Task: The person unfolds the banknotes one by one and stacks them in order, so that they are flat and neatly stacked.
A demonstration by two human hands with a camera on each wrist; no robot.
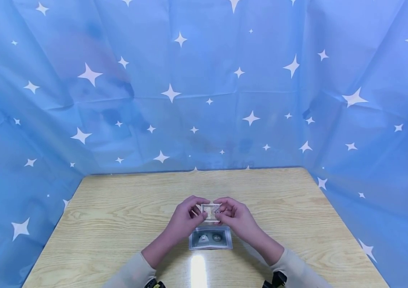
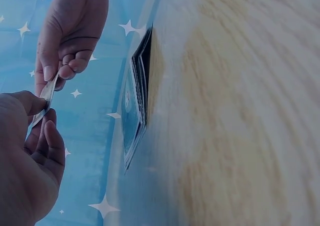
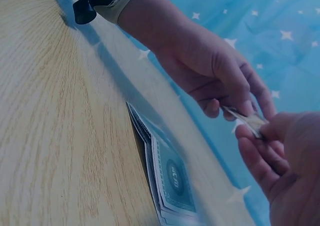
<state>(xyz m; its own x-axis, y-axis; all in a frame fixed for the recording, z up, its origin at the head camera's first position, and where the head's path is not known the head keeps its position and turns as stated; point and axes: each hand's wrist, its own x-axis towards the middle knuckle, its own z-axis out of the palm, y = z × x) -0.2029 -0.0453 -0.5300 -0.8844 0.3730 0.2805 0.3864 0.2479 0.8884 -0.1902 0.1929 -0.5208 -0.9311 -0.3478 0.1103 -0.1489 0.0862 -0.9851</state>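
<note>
In the head view, both hands hold up a small pale banknote (image 1: 210, 212) with a patterned border, which looks folded. My left hand (image 1: 189, 215) pinches its left end between thumb and fingers. The other end is pinched the same way by my right hand (image 1: 236, 217). Just below the hands, on the table, lies a stack of green banknotes (image 1: 210, 238). From the left wrist, the stack (image 2: 133, 104) shows several layers bent and fanned apart at the edges. The held note (image 2: 48, 94) appears nearly edge-on there, raised off the table.
The light wood table (image 1: 125, 212) reaches back to a blue curtain (image 1: 204, 120) with white stars, which also hangs at both sides. A bright light reflection falls on the tabletop in front of the stack. Dark straps with devices (image 1: 277, 279) sit at both wrists.
</note>
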